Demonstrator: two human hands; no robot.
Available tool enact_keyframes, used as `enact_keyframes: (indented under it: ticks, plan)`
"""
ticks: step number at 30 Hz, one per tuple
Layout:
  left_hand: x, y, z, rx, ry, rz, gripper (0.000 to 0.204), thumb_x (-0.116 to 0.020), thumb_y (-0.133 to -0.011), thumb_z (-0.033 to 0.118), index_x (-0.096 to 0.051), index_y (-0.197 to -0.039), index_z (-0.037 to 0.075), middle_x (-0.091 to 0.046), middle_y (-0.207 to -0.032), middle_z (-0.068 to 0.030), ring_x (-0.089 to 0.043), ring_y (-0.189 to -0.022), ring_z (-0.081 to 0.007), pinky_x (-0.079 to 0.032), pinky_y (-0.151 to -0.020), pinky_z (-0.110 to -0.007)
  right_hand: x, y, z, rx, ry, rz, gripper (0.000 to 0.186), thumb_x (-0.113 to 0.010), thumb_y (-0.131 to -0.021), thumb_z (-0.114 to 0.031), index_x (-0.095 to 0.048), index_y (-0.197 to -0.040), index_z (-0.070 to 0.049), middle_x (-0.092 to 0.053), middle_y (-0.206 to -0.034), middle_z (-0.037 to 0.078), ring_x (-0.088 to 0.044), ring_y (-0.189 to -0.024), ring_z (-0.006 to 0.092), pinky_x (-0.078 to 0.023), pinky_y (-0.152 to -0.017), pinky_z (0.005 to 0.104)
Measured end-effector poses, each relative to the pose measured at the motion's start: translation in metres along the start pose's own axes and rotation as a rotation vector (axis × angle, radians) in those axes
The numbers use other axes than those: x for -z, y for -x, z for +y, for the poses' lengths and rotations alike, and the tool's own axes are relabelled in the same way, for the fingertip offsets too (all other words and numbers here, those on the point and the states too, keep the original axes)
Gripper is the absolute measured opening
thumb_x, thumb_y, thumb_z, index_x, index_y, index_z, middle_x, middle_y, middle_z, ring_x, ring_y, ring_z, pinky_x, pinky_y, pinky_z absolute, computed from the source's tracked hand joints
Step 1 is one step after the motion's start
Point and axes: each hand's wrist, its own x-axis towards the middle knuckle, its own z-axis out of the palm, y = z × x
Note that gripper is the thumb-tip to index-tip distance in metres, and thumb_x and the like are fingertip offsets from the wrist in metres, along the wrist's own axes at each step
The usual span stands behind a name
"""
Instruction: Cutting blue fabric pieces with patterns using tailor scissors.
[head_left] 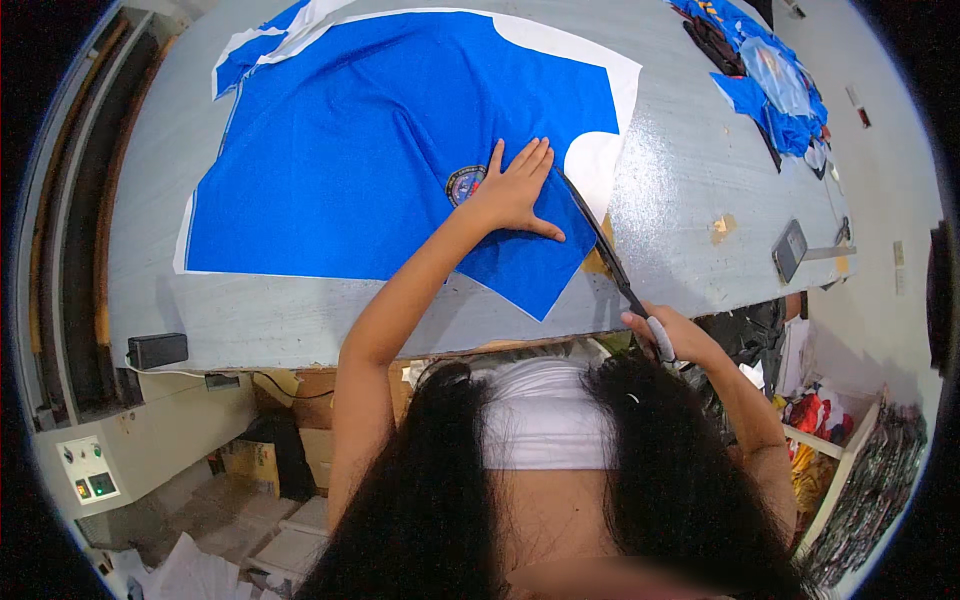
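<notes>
A large blue fabric panel with white margins lies spread on the grey table, with a few soft folds in it. A round dark emblem is printed on it, just left of my left hand. That hand presses flat on the cloth with its fingers spread. My right hand is closed round the handles of long dark scissors, which have a pale wrapping on the grip. The blades point away from me along the panel's right edge, by a curved white margin. Whether they are parted is hard to see.
The grey table carries a heap of blue garments at the far right and a dark flat device near its right edge. A black box sits at the left front corner. A wooden-framed bin stands below right.
</notes>
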Motion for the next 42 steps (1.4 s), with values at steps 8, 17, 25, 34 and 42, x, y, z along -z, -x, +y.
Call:
enact_keyframes:
  ticks: [8, 17, 25, 34, 42]
  plan:
    - [0.003, 0.0, 0.004, 0.03, -0.002, -0.029, 0.125, -0.059, -0.052, 0.077, -0.015, -0.137, -0.005, -0.012, -0.145, -0.017, -0.009, -0.136, -0.0253, -0.004, -0.104, -0.059, -0.014, 0.002, 0.004, 0.02, 0.114, 0.087, 0.064, -0.04, -0.086, -0.057, -0.051, -0.079, 0.005, -0.054, -0.063, 0.016, -0.053, -0.06, 0.0254, -0.043, -0.059, 0.0367]
    - [-0.007, -0.001, 0.004, 0.022, 0.02, 0.05, 0.13, -0.056, -0.046, 0.081, -0.019, -0.135, -0.006, -0.014, -0.144, -0.0195, -0.011, -0.135, -0.0273, -0.004, -0.102, -0.062, -0.021, 0.003, 0.003, 0.081, 0.176, 0.143, 0.067, -0.039, -0.087, -0.057, -0.053, -0.085, 0.009, -0.057, -0.075, 0.028, -0.057, -0.074, 0.0392, -0.043, -0.071, 0.0416]
    - [0.01, 0.005, 0.022, 0.137, 0.046, -0.187, 0.131, -0.059, -0.049, 0.079, -0.007, -0.138, -0.003, -0.001, -0.146, -0.0193, 0.001, -0.135, -0.033, 0.0, -0.096, -0.069, -0.029, 0.006, 0.002, 0.059, 0.165, 0.161, 0.065, -0.039, -0.087, -0.055, -0.053, -0.088, 0.008, -0.057, -0.08, 0.029, -0.057, -0.081, 0.0412, -0.043, -0.073, 0.0418]
    - [0.065, -0.033, -0.007, 0.173, 0.075, 0.1, 0.05, -0.04, -0.089, 0.046, -0.047, -0.126, 0.012, -0.037, -0.136, -0.0138, -0.032, -0.127, -0.0304, -0.022, -0.098, -0.063, -0.018, 0.029, 0.004, -0.075, 0.216, 0.076, 0.068, -0.04, -0.086, -0.058, -0.054, -0.093, 0.009, -0.059, -0.081, 0.027, -0.059, -0.081, 0.0366, -0.044, -0.073, 0.0406]
    - [0.05, -0.022, -0.117, 1.059, -0.001, 0.192, 0.075, -0.043, -0.082, 0.059, -0.025, -0.138, 0.014, -0.014, -0.143, -0.0229, -0.011, -0.13, -0.0463, -0.013, -0.099, -0.064, -0.004, 0.017, 0.012, 0.043, 0.291, 0.176, 0.062, -0.042, -0.086, -0.057, -0.056, -0.09, 0.004, -0.061, -0.075, 0.019, -0.06, -0.071, 0.029, -0.045, -0.067, 0.0381]
